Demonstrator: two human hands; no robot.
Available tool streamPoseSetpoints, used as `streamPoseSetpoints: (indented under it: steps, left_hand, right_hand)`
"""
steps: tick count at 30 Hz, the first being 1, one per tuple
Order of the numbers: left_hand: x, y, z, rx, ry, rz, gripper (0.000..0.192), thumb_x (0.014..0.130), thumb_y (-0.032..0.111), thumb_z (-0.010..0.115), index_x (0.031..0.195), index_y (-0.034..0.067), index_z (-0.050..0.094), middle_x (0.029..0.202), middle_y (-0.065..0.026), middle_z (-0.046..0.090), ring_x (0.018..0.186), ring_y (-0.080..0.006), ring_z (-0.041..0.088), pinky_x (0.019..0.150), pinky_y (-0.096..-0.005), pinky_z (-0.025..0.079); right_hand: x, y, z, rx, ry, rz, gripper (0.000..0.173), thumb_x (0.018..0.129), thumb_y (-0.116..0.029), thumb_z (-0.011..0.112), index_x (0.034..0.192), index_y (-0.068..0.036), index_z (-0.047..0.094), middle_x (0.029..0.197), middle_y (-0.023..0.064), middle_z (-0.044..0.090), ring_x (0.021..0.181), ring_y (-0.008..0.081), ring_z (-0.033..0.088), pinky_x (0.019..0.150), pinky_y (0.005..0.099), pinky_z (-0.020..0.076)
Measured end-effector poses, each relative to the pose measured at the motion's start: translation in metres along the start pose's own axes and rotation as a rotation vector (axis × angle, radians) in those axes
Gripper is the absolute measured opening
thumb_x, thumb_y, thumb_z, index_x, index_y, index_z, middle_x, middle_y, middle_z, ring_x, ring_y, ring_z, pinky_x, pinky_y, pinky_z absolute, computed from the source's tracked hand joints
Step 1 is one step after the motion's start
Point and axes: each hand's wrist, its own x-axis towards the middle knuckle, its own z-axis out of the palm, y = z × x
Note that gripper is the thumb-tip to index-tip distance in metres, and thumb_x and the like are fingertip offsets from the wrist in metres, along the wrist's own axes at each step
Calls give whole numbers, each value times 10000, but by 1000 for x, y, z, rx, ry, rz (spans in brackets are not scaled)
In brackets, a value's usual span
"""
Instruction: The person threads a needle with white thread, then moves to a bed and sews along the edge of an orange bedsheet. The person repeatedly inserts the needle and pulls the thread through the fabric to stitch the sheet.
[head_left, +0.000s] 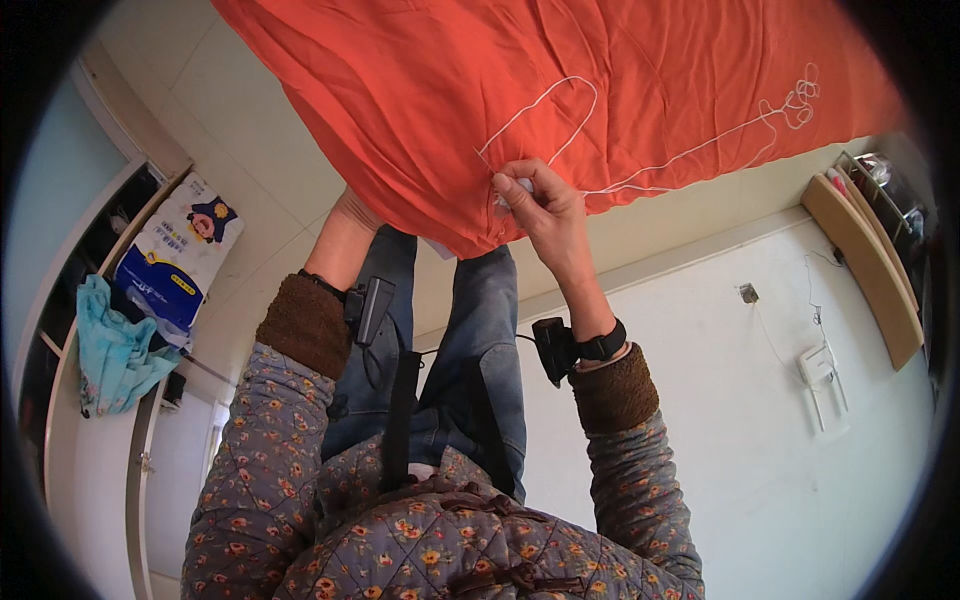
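A large orange cloth (420, 112) spreads before me, its near edge gathered in folds. My right hand (551, 214) pinches thumb against forefinger at this edge. A thin sewing needle (486, 160) sticks out from those fingertips, and white thread (577, 77) loops from its far end over the cloth. A small whitish piece (526, 184), too covered to name, shows between the fingers. My left hand (356, 214) reaches under the cloth's left edge; its fingers are hidden there. More white thread runs from beside my right hand to a loose tangle (802, 101) on the right.
On the left, a tissue pack (180, 251) with printed writing and a turquoise cloth (116, 352) rest on a shelf unit. A white router (817, 367) with a cable hangs on the white wall at right. Brown boards (862, 262) stand near a rack. Pale floor tiles (232, 112) show at upper left.
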Motion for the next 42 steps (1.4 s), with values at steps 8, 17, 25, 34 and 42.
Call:
streamPoseSetpoints:
  steps: [8, 17, 25, 34, 42]
  left_hand:
    - [-2, 5, 4, 53, 14, -16, 647, 1007, 502, 337, 1485, 75, 243, 1514, -131, 324, 1350, -290, 387, 1096, -463, 384]
    - [12, -18, -33, -597, -514, -65, 646, 1017, 486, 302, 1498, 71, 187, 1520, -149, 304, 1349, -291, 390, 1086, -470, 400]
    - [10, -24, -34, -244, -126, -105, 632, 1021, 463, 307, 1510, 81, 190, 1531, -147, 291, 1367, -302, 362, 1124, -468, 348]
    - [15, -37, -37, 132, -93, 81, 631, 1005, 421, 408, 1491, 60, 231, 1510, -141, 332, 1330, -292, 413, 1106, -461, 370]
    - [15, -35, -31, 197, -70, 122, 630, 994, 399, 434, 1487, 57, 241, 1506, -139, 338, 1326, -284, 418, 1099, -452, 376]
  right_hand:
    - [-4, -4, 2, -65, -19, -47, 128, 947, -125, 599, 989, -9, 634, 650, -15, 564, 581, 53, 551, 548, 217, 446]
    - [6, -9, 19, -25, 90, 22, 117, 950, -105, 577, 976, -7, 635, 618, -15, 528, 549, 40, 494, 514, 222, 411]
    - [19, -17, 34, 1, 152, 54, 121, 941, -108, 580, 949, 7, 618, 614, 9, 562, 545, 64, 526, 512, 238, 419]
    - [22, -18, 36, 14, 86, 42, 111, 941, -107, 590, 970, -1, 607, 642, 20, 581, 553, 71, 541, 524, 242, 433]
    - [18, -12, 16, -220, 66, -2, 102, 942, -94, 605, 1013, -29, 639, 724, -5, 600, 633, 49, 582, 588, 213, 485]
